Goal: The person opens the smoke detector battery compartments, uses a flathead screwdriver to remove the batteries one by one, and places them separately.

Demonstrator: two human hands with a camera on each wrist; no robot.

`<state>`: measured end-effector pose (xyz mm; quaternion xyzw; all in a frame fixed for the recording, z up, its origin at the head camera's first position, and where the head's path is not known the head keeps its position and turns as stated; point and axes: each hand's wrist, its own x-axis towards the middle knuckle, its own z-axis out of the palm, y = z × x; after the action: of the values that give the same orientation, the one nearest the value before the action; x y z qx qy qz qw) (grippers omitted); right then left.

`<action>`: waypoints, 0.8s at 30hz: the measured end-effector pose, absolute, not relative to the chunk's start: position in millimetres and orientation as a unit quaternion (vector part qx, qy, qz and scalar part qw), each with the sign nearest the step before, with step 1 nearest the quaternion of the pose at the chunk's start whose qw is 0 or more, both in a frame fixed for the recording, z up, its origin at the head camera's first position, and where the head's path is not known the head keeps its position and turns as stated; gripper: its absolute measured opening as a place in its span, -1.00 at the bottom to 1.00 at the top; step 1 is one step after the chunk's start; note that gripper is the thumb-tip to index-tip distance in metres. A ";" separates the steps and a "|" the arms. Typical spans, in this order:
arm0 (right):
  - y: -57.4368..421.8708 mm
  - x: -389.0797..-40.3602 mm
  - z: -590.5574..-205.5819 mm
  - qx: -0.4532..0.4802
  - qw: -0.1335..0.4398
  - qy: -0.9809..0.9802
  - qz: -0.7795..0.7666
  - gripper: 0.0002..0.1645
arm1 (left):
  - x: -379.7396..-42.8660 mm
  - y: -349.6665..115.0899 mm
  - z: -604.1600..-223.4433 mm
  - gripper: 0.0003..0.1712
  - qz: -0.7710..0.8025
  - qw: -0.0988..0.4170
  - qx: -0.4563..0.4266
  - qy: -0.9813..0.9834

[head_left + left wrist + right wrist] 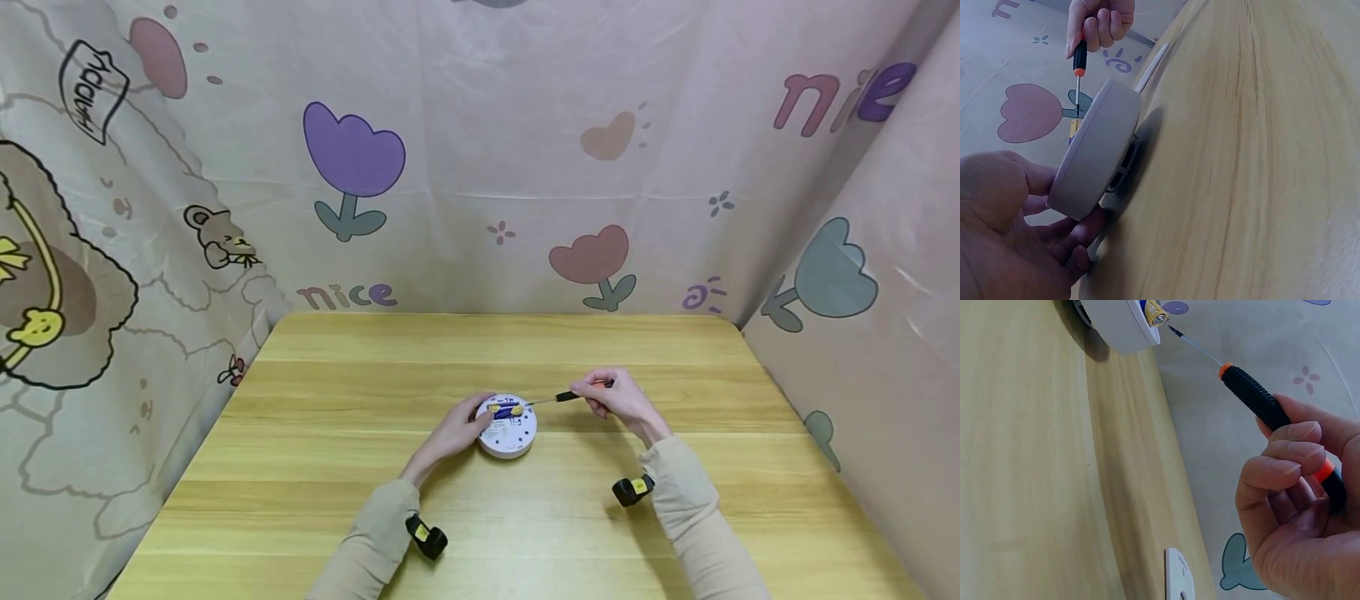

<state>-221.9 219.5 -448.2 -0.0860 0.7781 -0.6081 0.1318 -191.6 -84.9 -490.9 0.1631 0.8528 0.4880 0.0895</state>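
Observation:
A round white smoke alarm (508, 437) is tilted just above the wooden table, its battery side up. Two blue-and-yellow batteries (506, 412) lie in its compartment, and one battery end (1157, 317) shows at the rim in the right wrist view. My left hand (459, 427) grips the alarm by its left edge, thumb on top and fingers beneath. To its right, my right hand (617, 400) holds a screwdriver (1254, 395) by its black-and-orange handle. The screwdriver's tip points at the battery end; whether they touch I cannot tell.
A thin white plastic piece (1177, 576) lies on the table (360, 467) to the right of the alarm. Black wrist cameras (427, 537) sit on both forearms. A printed cloth curtain (480, 167) hangs behind the table and at both sides.

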 end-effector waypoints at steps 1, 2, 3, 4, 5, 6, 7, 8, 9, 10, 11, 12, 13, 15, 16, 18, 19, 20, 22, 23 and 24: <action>219.8 -221.4 -449.0 -0.086 0.130 0.777 -0.611 -0.78 | -191.1 -85.0 -491.3 -0.46 0.486 0.085 0.166 0.854; 219.8 -220.8 -450.0 -0.083 0.128 0.774 -0.615 -0.78 | -190.6 -85.1 -491.8 -0.46 0.483 0.080 0.170 0.855; 219.8 -220.2 -451.1 -0.081 0.126 0.772 -0.618 -0.77 | -190.3 -85.0 -492.4 -0.46 0.483 0.078 0.169 0.856; 219.4 -219.5 -452.5 -0.077 0.122 0.768 -0.624 -0.77 | -190.2 -84.9 -493.0 -0.46 0.481 0.078 0.166 0.857; 219.3 -218.9 -453.8 -0.076 0.120 0.765 -0.628 -0.75 | -189.9 -84.8 -493.6 -0.46 0.479 0.078 0.162 0.859; 218.9 -218.2 -455.3 -0.074 0.116 0.761 -0.634 -0.74 | -189.9 -84.4 -494.5 -0.46 0.486 0.082 0.153 0.856; 218.7 -217.7 -457.0 -0.073 0.111 0.758 -0.638 -0.73 | -189.8 -84.3 -495.0 -0.47 0.485 0.082 0.149 0.858; 218.2 -216.9 -458.3 -0.067 0.105 0.755 -0.644 -0.73 | -189.6 -84.0 -495.3 -0.47 0.482 0.082 0.145 0.860; 218.2 -216.0 -459.6 -0.069 0.099 0.755 -0.644 -0.73 | -189.5 -83.9 -495.3 -0.46 0.481 0.083 0.139 0.862; 217.8 -215.1 -460.6 -0.065 0.093 0.754 -0.647 -0.73 | -189.3 -83.8 -495.5 -0.46 0.476 0.083 0.134 0.865; 217.4 -214.2 -461.8 -0.063 0.087 0.753 -0.649 -0.74 | -188.9 -83.8 -495.2 -0.45 0.472 0.081 0.131 0.868; 217.1 -213.3 -462.8 -0.063 0.082 0.753 -0.650 -0.74 | -188.3 -83.8 -494.8 -0.44 0.468 0.077 0.129 0.871; 216.8 -212.5 -463.8 -0.063 0.078 0.753 -0.650 -0.74 | -187.6 -83.8 -494.1 -0.42 0.462 0.075 0.127 0.874; 216.4 -210.8 -465.4 -0.066 0.072 0.752 -0.652 -0.71 | -185.4 -83.7 -492.3 -0.35 0.449 0.076 0.118 0.883; 215.9 -210.3 -466.4 -0.064 0.070 0.749 -0.656 -0.69 | -184.1 -83.5 -491.2 -0.30 0.441 0.076 0.115 0.887; 215.7 -209.3 -467.7 -0.070 0.067 0.745 -0.660 -0.65 | -181.5 -82.9 -489.0 -0.18 0.428 0.077 0.107 0.894; 215.6 -208.9 -468.3 -0.068 0.066 0.742 -0.664 -0.64 | -180.6 -82.5 -488.1 -0.12 0.424 0.080 0.102 0.896; 215.5 -208.5 -468.7 -0.068 0.065 0.741 -0.665 -0.64 | -179.6 -82.1 -487.4 -0.07 0.421 0.081 0.098 0.898; 215.7 -208.0 -469.3 -0.068 0.063 0.739 -0.667 -0.62 | -178.5 -81.3 -486.2 0.00 0.418 0.080 0.092 0.900; 215.7 -207.6 -469.4 -0.067 0.062 0.739 -0.668 -0.63 | -178.2 -81.0 -485.8 0.02 0.418 0.080 0.089 0.901; 215.7 -207.3 -469.4 -0.065 0.061 0.738 -0.668 -0.62 | -178.1 -80.7 -485.5 0.02 0.416 0.077 0.089 0.902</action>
<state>-207.3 215.7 -469.4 -0.0650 0.7384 -0.6684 0.0607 -178.1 -80.7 -485.5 0.0891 0.9016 0.4162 0.0769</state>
